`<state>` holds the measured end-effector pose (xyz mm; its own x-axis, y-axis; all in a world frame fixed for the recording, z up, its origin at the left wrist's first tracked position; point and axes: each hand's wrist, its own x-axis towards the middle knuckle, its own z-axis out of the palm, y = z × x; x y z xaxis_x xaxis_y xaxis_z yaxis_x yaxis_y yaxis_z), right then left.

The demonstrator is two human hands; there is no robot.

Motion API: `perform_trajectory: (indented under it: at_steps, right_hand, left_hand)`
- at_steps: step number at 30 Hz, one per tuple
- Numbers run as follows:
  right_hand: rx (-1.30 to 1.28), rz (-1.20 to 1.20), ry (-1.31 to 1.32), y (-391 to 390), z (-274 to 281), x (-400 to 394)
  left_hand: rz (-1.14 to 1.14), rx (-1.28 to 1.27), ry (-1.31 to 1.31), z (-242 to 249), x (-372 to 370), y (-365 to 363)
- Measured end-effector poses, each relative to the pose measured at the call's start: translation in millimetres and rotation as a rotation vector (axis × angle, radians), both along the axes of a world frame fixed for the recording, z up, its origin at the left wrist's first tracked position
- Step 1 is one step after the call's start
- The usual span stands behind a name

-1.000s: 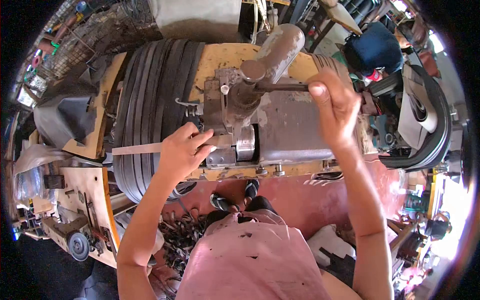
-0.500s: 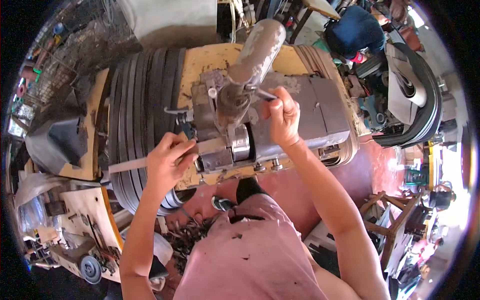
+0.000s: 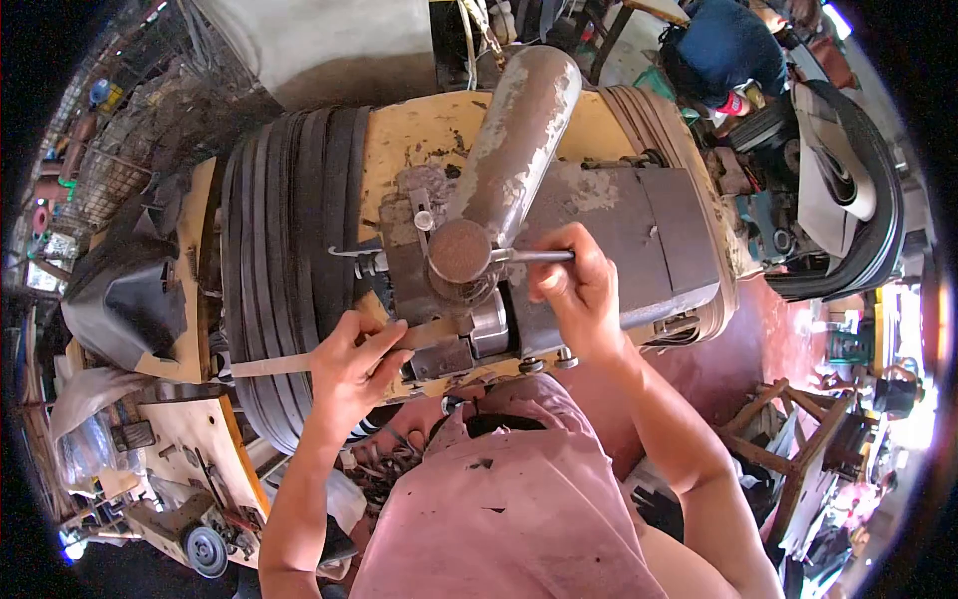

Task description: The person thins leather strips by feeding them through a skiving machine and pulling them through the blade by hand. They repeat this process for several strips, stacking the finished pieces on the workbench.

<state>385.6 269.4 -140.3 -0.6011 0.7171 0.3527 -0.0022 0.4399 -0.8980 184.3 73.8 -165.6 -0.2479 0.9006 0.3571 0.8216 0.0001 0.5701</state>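
A pale flat strip (image 3: 271,366) runs from the left over the dark bands into the small metal head of a machine (image 3: 589,200). My left hand (image 3: 354,369) pinches this strip just left of the machine's roller (image 3: 489,324). My right hand (image 3: 584,285) is closed round a metal lever (image 3: 534,257) that joins the upright post under the worn, thick cylindrical arm (image 3: 524,130). A small hooked handle (image 3: 349,253) sticks out left of the machine.
Dark bands (image 3: 289,220) hang over the left of the yellow bench (image 3: 409,125), brown ones (image 3: 649,110) over its right. A wooden board with a small wheel (image 3: 207,551) is at lower left, a wooden frame (image 3: 758,454) at lower right. Another person (image 3: 723,55) is at upper right.
My right hand and the lever have moved down and toward me, and the lever now lies nearly level. My left hand still pinches the strip. The view has shifted slightly.
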Motion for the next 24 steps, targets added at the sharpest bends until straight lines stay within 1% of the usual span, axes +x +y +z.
perform_trajectory:
  at_steps: [2, 3, 5, 6, 9, 10, 12, 13, 15, 16, 18, 19, 21, 22, 23, 24]
  right_hand:
    - [-0.236, -0.054, -0.231, -9, 8, 3]
    - [-0.238, -0.057, -0.23, -9, 8, 4]
    - [-0.218, 0.114, -0.595, -9, 7, 9]
    - [-0.216, 0.113, -0.595, -9, 8, 8]
    - [0.135, 0.233, -0.943, -10, 15, -7]
    - [0.142, 0.231, -0.941, -6, 14, -12]
    - [-0.311, 0.342, -0.984, 6, 11, -23]
    - [-0.298, 0.349, -0.986, 7, 17, -21]
    - [-0.432, 0.366, -0.923, 13, 36, -11]
    - [-0.421, 0.383, -0.935, 16, 43, -5]
    - [-0.333, 0.397, -0.947, 22, 54, 11]
    - [-0.322, 0.421, -0.962, 25, 60, 18]
    - [-0.282, 0.399, -1.0, 30, 72, 28]
    - [-0.275, 0.403, -0.992, 32, 81, 32]
    - [-0.269, 0.404, -0.985, 33, 90, 39]
    - [-0.316, 0.37, -1.043, 38, 97, 48]
  left_hand:
    - [-0.01, -0.018, -0.036, -1, 7, 4]
    - [-0.013, -0.021, -0.035, -1, 10, 9]
    - [-0.048, 0.011, 0.077, -1, 17, 21]
    - [-0.047, 0.011, 0.058, 0, 20, 24]
    - [-0.031, 0.033, 0.089, -7, 25, 25]
    - [-0.029, 0.039, 0.092, -5, 28, 26]
    - [0.061, 0.01, 0.086, -3, 33, 25]
    - [0.074, 0.017, 0.086, -2, 34, 24]
    - [0.162, 0.068, 0.185, -6, 37, 20]
    - [0.183, 0.068, 0.18, -9, 39, 17]
    - [0.33, 0.088, 0.203, -16, 46, 11]
    - [0.358, 0.084, 0.195, -17, 50, 10]
    - [0.465, 0.073, 0.224, -14, 59, 9]
    - [0.511, -0.01, 0.285, -2, 69, 7]
    - [0.41, -0.071, -0.071, 0, 86, 0]
    - [0.322, -0.111, -0.44, -1, 104, -2]
